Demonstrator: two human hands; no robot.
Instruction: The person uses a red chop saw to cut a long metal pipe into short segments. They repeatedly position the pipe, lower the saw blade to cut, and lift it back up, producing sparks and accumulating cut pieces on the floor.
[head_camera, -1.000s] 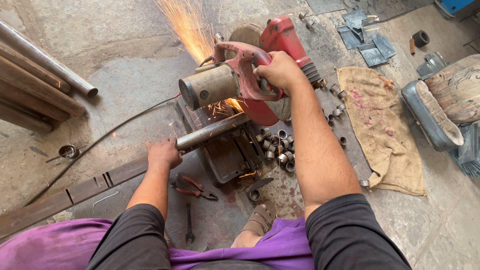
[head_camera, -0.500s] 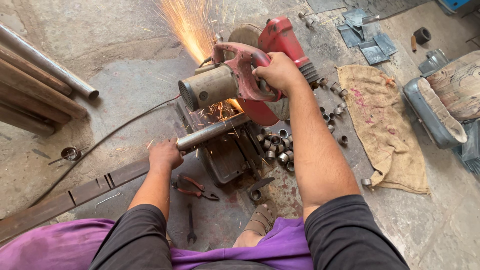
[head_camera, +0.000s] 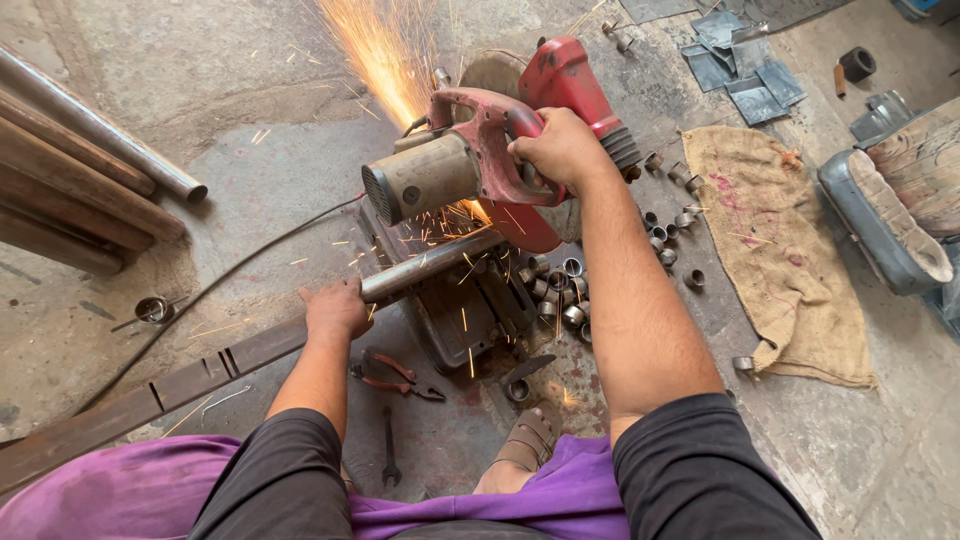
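Two hands work at one machine here. The metal pipe (head_camera: 425, 265) lies across the base of the red chop saw (head_camera: 500, 170), on the concrete floor (head_camera: 250, 130), and runs from the lower left up to the blade. The left hand (head_camera: 335, 312) is closed around this pipe, a little away from the cut, and presses it down. The right hand (head_camera: 560, 150) has its grip closed on the red handle of the saw, above the grey motor housing (head_camera: 425, 178). Bright sparks (head_camera: 385, 50) fly from the cutting place upward and away from the person, and some small ones fall around the base.

Just right of the saw lies a group of short cut rings (head_camera: 560, 290), some touching each other, and more of them are scattered toward a burlap sack (head_camera: 775, 250) that is spread flat on the floor. Near the left forearm, red-handled pliers (head_camera: 395, 375) lie on the floor, and a dark spanner (head_camera: 388, 450) is below them. A long flat steel bar (head_camera: 160, 395) goes from the pipe toward the lower left. Several thick pipes (head_camera: 90, 180) rest at the left edge. A black cable (head_camera: 230, 285) curves over the floor to the saw. A sandalled foot (head_camera: 525, 445) stands close to the base.
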